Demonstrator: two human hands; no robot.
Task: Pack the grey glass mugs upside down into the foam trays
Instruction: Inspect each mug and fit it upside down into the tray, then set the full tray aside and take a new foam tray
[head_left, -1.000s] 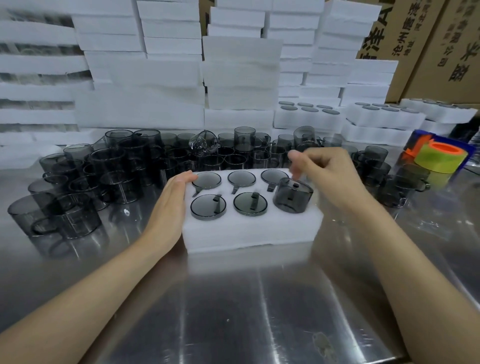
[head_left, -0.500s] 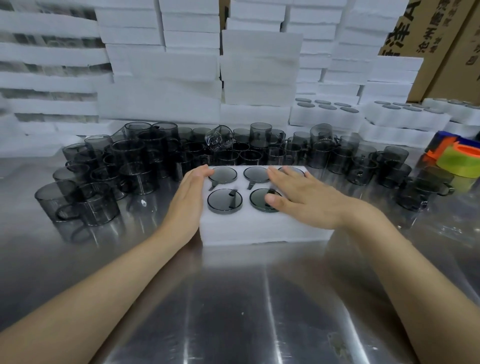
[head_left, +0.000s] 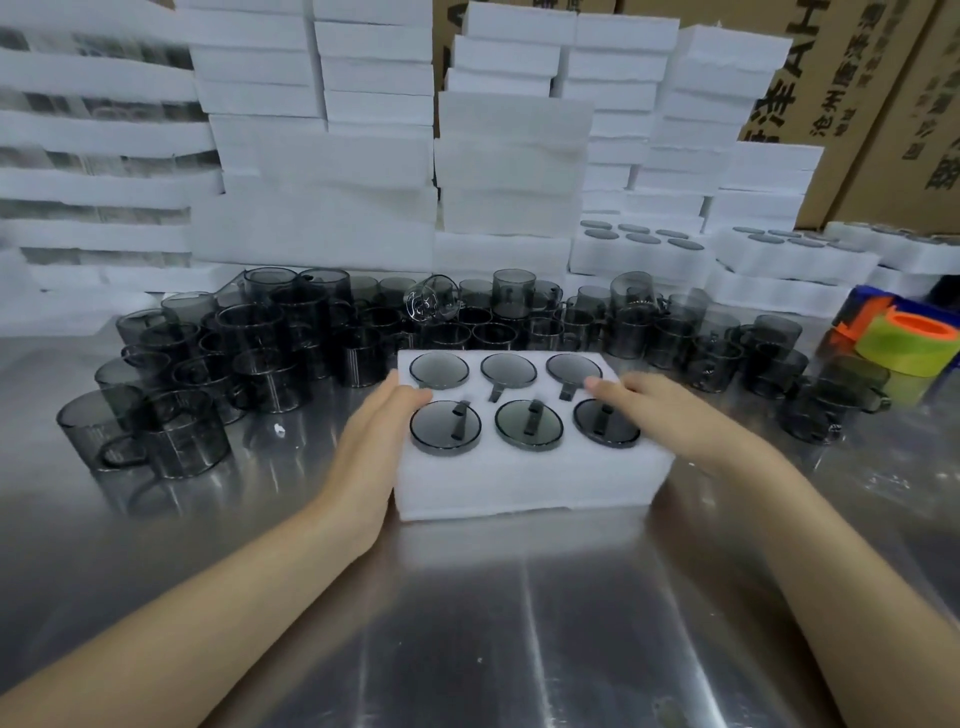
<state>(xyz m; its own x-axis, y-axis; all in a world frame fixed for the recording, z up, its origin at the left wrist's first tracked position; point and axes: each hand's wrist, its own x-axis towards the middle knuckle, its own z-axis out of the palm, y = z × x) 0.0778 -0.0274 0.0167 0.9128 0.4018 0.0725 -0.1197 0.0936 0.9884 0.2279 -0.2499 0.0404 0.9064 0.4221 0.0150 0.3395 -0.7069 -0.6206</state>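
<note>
A white foam tray (head_left: 524, 478) sits on the steel table in front of me. Several grey glass mugs stand upside down in its holes, bases up, such as the front middle one (head_left: 529, 424). My left hand (head_left: 371, 441) lies flat against the tray's left side, fingertips on its top edge. My right hand (head_left: 675, 410) rests with straight fingers on the tray's right top, beside the front right mug (head_left: 605, 423). Many loose grey mugs (head_left: 260, 343) crowd the table behind and to the left.
Stacks of white foam trays (head_left: 322, 223) form a wall at the back, with packed trays (head_left: 639, 249) at the right. Cardboard boxes (head_left: 883, 104) stand at the back right. A roll of green and orange tape (head_left: 909, 338) lies at the right edge.
My right hand set the last mug into the front right hole, pressed over the mugs, then slid to the tray's right side. My left hand stayed on the tray's left side.
</note>
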